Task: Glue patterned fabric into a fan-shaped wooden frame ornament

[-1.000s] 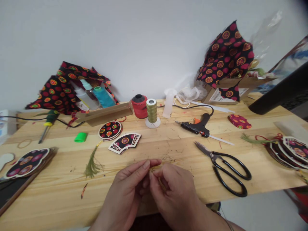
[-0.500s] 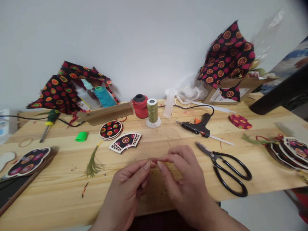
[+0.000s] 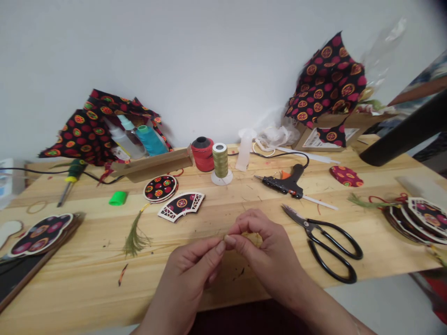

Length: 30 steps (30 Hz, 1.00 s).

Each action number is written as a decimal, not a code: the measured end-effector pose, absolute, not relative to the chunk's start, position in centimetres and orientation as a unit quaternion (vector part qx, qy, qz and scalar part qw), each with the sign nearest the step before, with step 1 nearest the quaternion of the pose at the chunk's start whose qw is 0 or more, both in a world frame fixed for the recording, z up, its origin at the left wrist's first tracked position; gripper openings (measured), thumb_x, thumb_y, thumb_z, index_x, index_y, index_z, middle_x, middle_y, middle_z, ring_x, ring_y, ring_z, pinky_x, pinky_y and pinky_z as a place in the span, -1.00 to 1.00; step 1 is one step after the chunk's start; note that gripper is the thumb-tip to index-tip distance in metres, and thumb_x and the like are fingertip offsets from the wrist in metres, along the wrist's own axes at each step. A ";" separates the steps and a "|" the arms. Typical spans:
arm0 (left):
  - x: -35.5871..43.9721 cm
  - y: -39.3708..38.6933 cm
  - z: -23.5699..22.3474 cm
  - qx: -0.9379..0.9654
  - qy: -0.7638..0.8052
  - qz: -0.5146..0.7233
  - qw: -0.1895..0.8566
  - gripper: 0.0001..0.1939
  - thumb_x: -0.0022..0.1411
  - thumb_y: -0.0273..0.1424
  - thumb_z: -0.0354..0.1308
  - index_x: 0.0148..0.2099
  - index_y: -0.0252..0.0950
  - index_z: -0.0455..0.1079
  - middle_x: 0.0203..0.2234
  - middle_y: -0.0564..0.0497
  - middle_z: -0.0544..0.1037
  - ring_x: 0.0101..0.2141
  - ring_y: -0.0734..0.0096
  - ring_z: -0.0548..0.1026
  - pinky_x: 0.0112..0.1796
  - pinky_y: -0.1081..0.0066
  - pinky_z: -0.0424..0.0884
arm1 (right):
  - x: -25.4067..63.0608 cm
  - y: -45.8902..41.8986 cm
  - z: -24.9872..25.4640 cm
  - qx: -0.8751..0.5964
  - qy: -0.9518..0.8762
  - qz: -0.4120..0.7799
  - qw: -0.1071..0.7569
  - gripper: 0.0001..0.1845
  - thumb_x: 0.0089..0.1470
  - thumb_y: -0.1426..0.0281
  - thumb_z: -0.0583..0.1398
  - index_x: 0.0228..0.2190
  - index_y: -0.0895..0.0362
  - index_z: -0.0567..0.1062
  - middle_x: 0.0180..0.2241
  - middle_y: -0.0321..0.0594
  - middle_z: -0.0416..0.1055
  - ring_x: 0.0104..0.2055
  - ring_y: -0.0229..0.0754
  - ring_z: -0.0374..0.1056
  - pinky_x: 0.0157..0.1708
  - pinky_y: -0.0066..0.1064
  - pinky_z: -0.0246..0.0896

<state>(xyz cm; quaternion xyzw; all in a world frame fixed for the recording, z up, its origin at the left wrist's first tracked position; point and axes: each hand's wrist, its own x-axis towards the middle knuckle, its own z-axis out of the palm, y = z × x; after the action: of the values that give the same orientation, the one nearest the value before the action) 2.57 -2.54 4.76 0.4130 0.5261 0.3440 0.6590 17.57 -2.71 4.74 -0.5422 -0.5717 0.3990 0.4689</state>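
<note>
At six o'clock, the left hand (image 3: 193, 267) and right hand (image 3: 275, 260) pinch, tips together, what is probably thread (image 3: 256, 239), which could slip if either pinch slackened.

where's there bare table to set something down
Widest: front left, between the scalloped piece and the left hand, mostly bare besides a thin scrap. Narrower: between the scissors and the stacked pieces at right. Crowded: the back, with the red spool, green spool and glue gun.

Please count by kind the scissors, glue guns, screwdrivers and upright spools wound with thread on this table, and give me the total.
Scissors: 1
Glue gun: 1
Screwdriver: 1
Upright spools: 2 (red spool, green spool)
Total: 5
</note>
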 end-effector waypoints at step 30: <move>4.1 -2.7 5.5 0.381 0.513 0.303 0.707 -0.68 0.05 -0.19 0.29 -0.57 -0.33 0.44 -0.69 0.12 0.25 -0.62 0.59 0.03 -0.59 0.46 -0.12 | 19.4 -1.7 5.0 -0.488 -0.430 0.630 0.425 -0.86 -0.08 0.40 0.24 -0.61 0.14 0.42 -0.62 -0.39 0.35 -0.52 -0.31 0.25 -0.46 -0.48 0.17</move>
<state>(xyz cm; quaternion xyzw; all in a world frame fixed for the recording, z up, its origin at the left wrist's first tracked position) 4.13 -2.67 5.47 0.3811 0.5131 0.3031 0.7068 19.39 -1.67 5.05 -0.4875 -0.4304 0.6298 0.4248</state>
